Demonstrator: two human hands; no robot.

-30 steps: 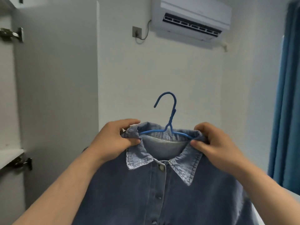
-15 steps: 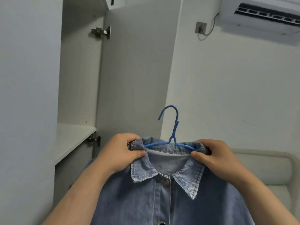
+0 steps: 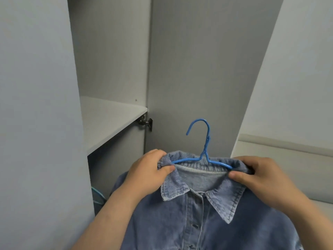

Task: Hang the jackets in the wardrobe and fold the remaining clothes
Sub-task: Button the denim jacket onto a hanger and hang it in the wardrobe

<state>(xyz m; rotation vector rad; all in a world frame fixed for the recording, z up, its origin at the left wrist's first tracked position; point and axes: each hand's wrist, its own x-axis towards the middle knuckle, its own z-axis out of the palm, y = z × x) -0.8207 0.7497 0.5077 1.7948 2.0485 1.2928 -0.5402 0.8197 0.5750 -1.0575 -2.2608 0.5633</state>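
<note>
Ahead of you stands the open wardrobe (image 3: 111, 51), its grey door (image 3: 198, 69) swung out directly behind the hanger hook. A white shelf (image 3: 108, 120) crosses the compartment to your left, with a metal hinge (image 3: 146, 121) at its right front corner. Below the shelf, a turquoise hanger (image 3: 98, 196) shows in part beside your left forearm. A grey panel (image 3: 36, 123) fills the left of the view. To your right, a pale padded headboard (image 3: 288, 159) sits against the white wall.

Your denim jacket (image 3: 198, 222) is held up in front of the wardrobe, draped on a blue hanger (image 3: 205, 150) whose hook stands upright, opening to the left. The jacket is buttoned, collar turned down, fabric mid-blue and faded at the edges.

Your left hand (image 3: 146, 175) pinches the left collar fold over the hanger arm; your right hand (image 3: 261, 179) pinches the right collar fold likewise.
</note>
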